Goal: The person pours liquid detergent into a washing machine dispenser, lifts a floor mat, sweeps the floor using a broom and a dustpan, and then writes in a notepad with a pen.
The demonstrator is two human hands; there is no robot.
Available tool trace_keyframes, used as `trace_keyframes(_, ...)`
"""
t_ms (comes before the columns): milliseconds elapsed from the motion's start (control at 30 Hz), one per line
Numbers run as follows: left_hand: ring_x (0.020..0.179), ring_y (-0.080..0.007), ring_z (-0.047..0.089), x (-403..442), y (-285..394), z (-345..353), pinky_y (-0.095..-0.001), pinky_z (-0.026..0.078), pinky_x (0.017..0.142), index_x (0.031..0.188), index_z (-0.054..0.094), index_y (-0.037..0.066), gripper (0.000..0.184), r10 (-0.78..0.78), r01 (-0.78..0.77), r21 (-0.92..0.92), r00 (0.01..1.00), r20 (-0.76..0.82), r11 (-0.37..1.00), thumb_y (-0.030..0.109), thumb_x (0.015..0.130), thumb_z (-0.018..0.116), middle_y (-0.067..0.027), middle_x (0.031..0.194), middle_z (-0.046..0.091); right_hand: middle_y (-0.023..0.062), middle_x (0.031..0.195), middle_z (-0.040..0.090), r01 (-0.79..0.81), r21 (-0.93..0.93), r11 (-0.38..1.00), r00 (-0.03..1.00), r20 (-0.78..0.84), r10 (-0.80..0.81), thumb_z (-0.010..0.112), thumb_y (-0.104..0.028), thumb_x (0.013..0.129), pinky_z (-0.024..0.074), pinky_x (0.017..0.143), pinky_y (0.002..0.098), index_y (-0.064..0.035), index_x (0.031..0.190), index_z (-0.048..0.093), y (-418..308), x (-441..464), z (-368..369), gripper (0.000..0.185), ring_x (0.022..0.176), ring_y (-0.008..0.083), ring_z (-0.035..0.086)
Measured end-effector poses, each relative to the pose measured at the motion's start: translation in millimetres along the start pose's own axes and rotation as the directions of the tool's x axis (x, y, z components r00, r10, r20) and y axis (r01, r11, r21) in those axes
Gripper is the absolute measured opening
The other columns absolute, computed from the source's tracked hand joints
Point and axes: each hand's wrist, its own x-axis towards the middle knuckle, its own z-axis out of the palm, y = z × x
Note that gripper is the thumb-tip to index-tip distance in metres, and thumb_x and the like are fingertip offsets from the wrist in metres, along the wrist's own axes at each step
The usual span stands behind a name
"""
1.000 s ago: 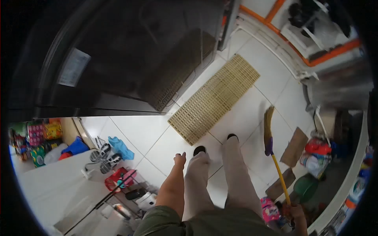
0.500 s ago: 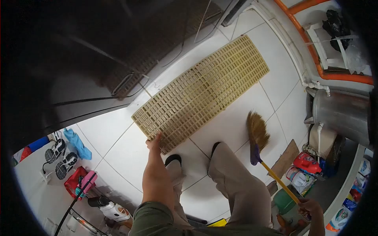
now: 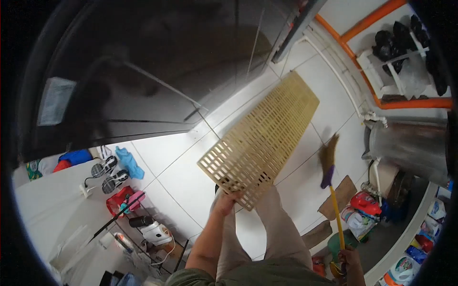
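My left hand [image 3: 225, 204] is closed on the near end of a long yellowish plastic floor grate [image 3: 267, 133]. That end is lifted off the tiles and tilted up in front of my legs, while the far end is low, near the floor. In my right hand [image 3: 350, 258], a broom [image 3: 336, 207] is held by its yellow handle, fingers wrapped round it. Its straw bristles [image 3: 328, 148] point away from me, to the right of the grate, and are slightly blurred.
A dark glossy appliance [image 3: 157, 62] stands along the far left. On the right are a metal tank [image 3: 405, 148], cardboard pieces [image 3: 338, 196], a red container [image 3: 366, 204] and shelves of bottles. Shoes [image 3: 114, 181] and a blue cloth [image 3: 129, 162] lie left. White tiles [image 3: 176, 190] cover the floor.
My left hand has raised the grate's near end from the floor and swung it right. The broom is now more upright in view, its bristles shifted right. The camera view has turned.
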Motion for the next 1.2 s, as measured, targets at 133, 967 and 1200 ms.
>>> trace_keyframes(133,0.105,-0.0228,0.058,-93,-5,52,-0.0383,0.045,0.092,0.122,0.054,0.003,0.047,0.055,-0.057,-0.015,0.990,-0.132,0.998,0.003,0.076,0.066,-0.0087,0.116,0.061,-0.0003,0.054,0.044,0.198,0.193,0.961,0.967,0.122,-0.224,0.055,-0.018,0.085,0.0309,0.033,0.0248,-0.0075,0.094,0.053,-83,-70,-27,0.015,0.035,0.0109,0.037)
trace_keyframes(967,0.082,-0.0224,0.064,-363,-97,103,-0.0376,0.054,0.075,0.112,0.053,0.003,0.043,-0.036,-0.095,-0.217,0.847,-0.531,0.972,-0.010,0.072,0.063,-0.0098,0.094,0.064,0.0094,0.072,0.060,0.828,0.237,0.508,-0.087,0.949,-0.301,0.066,-0.008,0.075,0.0446,0.051,0.0271,0.0014,0.084,0.062,-194,48,462,0.014,0.064,0.0143,0.058)
trace_keyframes(1200,0.087,-0.0270,0.065,-366,-87,106,-0.0415,0.054,0.078,0.113,0.053,-0.001,0.049,0.102,-0.265,-0.286,0.872,-0.479,0.921,-0.008,0.065,0.053,-0.0110,0.096,0.064,0.0025,0.058,0.039,-0.139,-0.127,0.982,0.593,0.784,0.185,0.047,-0.008,0.090,0.0329,0.034,0.0196,0.0014,0.078,0.038,-373,148,291,0.018,0.042,0.0081,0.037)
